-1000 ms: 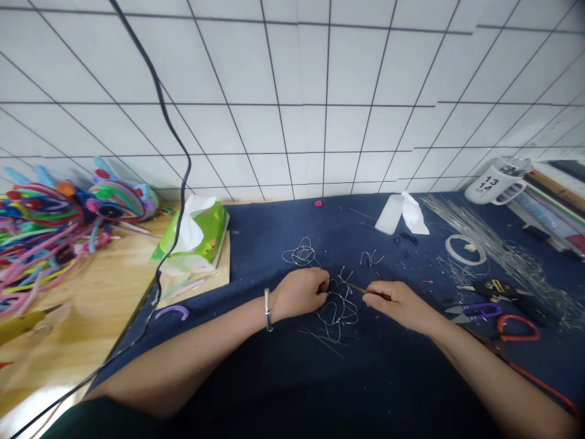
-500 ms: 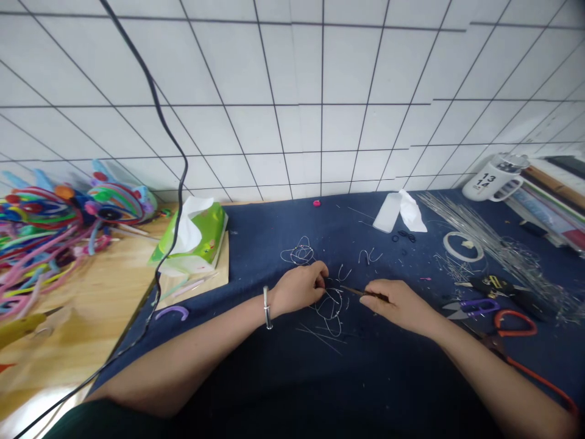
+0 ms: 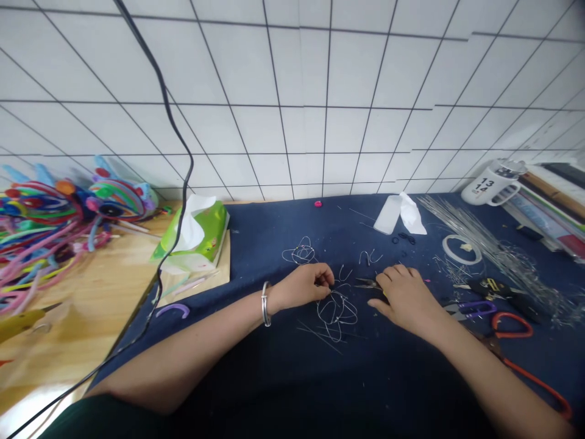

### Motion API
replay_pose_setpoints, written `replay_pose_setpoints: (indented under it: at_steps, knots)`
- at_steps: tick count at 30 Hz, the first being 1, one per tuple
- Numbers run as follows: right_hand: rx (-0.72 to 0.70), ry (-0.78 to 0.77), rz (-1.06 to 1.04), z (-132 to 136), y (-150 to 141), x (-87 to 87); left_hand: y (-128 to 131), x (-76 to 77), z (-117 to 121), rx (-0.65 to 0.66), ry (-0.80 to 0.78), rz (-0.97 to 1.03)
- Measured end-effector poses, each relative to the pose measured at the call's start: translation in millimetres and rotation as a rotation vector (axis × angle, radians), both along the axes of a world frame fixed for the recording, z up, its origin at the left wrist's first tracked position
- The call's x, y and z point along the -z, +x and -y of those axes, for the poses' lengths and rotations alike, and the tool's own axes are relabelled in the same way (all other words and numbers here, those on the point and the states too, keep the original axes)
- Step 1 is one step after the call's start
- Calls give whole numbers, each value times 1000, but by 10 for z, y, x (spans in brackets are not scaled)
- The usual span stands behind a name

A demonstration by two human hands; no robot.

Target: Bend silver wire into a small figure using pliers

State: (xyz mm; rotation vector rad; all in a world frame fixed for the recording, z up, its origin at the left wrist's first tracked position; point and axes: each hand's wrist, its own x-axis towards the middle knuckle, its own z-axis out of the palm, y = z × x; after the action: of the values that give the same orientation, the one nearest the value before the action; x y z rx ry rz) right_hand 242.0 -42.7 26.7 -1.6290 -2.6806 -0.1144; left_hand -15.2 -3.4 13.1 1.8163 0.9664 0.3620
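Observation:
My left hand (image 3: 308, 285), with a silver bangle at its wrist, pinches thumb and fingers at the top of a bent wire shape (image 3: 337, 310). Several thin silvery loops of that wire spread below the fingertips over dark blue cloth. To the right, my right hand (image 3: 402, 296) is curled palm-down over a pair of pliers (image 3: 367, 283). The jaws point left toward the wire and look parted; the palm hides most of the handles. Beyond the left hand lies a second looped wire shape (image 3: 301, 251). Short bent wire bits (image 3: 368, 257) are scattered between the hands.
Purple-handled snips (image 3: 478, 309), orange-handled scissors (image 3: 514, 326) and a bundle of straight wires (image 3: 470, 228) lie at right, near a white mug (image 3: 491, 183). A tissue pack (image 3: 205, 235) stands at left; a black cable (image 3: 186, 183) hangs across the view.
My right hand has shifted slightly up and right with the pliers, drawing their tips away from the wire. Its thumb has spread lower. More of the wire loops now shows below my left hand.

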Motion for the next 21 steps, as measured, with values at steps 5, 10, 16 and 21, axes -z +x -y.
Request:
replay_pose_setpoints:
  at_steps: [5, 10, 16, 21]
  knots:
    - [-34, 8, -81, 93, -81, -147, 9, 10, -10, 12, -176, 100]
    - [-139, -27, -197, 188, -351, -153, 47, 34, 10, 5, -208, 152]
    - [-150, 58, -143, 179, -584, 5, 90, 65, 46, 3, -194, 161]
    - [-155, 12, -228, 153, -547, -25, 78, 67, 39, -35, -219, 178]
